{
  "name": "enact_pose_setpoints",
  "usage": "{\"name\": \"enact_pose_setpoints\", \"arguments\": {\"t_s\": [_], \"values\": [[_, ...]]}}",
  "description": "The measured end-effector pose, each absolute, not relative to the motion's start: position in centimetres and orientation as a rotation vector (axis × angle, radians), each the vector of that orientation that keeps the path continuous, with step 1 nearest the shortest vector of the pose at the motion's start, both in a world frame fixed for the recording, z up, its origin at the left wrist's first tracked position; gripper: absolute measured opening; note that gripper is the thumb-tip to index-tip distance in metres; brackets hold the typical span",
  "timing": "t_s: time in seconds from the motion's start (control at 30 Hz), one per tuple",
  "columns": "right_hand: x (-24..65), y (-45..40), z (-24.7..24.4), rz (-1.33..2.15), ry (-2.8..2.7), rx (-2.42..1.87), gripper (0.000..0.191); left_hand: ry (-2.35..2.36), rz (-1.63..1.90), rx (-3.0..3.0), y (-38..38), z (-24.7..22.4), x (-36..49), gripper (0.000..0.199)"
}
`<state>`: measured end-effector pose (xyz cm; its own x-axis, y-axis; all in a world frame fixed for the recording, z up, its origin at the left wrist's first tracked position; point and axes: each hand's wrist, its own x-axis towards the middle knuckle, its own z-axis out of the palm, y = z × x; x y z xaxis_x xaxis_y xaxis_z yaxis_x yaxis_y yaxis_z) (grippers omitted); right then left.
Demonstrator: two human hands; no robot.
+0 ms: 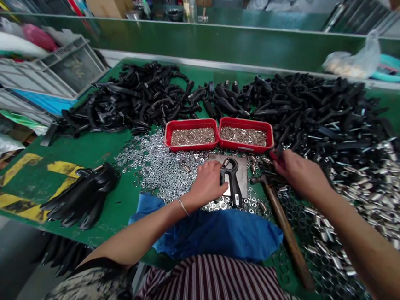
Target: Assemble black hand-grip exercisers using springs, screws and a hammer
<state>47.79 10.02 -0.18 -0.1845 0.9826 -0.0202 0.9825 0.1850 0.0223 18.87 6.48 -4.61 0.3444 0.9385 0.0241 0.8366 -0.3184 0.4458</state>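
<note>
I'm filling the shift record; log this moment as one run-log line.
left hand: holding black hand grip over metal plate; right hand: beside right red tray, grasp unclear; hammer: right of plate

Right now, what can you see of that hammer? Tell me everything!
The hammer has a long, brown, wooden-looking handle and a small, dark, metal-looking head. It lies slantwise on the green table, head toward the red trays, small metal rings beside it. Neither the left hand nor right hand grips it.

A: Free path left?
B: Bare tabletop between black handle bundle and blue cloth.
A: Straight ahead?
B: Blocked: red trays, black parts heaped behind. Hammer lies just nearside of right hand.
</note>
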Motion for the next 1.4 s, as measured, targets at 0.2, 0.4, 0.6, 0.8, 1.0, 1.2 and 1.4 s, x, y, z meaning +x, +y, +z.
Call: {"name": "enact_pose_setpoints", "arguments": {"t_s": [0.2, 0.4, 0.6, 0.8, 1.0, 1.2, 1.4], "values": [[41.9, 9.3, 0.0, -1.613, 2.591, 2.281, 0.033, 1.396, 0.482, 2.181, 7.7, -5.8, 16.7, 0.054], [36.5, 10.1, -4.3, -2.226, 2.393, 2.383, 0.041, 1.385, 0.464, 2.163, 7.9, -5.6, 16.6, 0.053], [36.6, 10.5, -5.4, -2.290, 2.341, 2.396, 0.039, 1.398, 0.428, 2.128, 8.1, -5.5, 16.7, 0.053], [36.6, 10.3, -5.0, -2.114, 2.452, 2.387, 0.037, 1.396, 0.417, 2.129, 8.1, -5.4, 16.7, 0.053], [36.5, 9.8, -4.1, -1.718, 2.625, 2.306, 0.035, 1.432, 0.409, 2.120, 8.0, -5.4, 17.0, 0.053], [36.4, 9.5, -4.8, -2.059, 2.445, 2.435, 0.038, 1.428, 0.407, 2.121, 8.0, -5.2, 17.0, 0.052], [36.3, 9.7, -5.2, -2.138, 2.382, 2.466, 0.036, 1.429, 0.416, 2.095, 7.9, -5.2, 17.0, 0.053]]}}
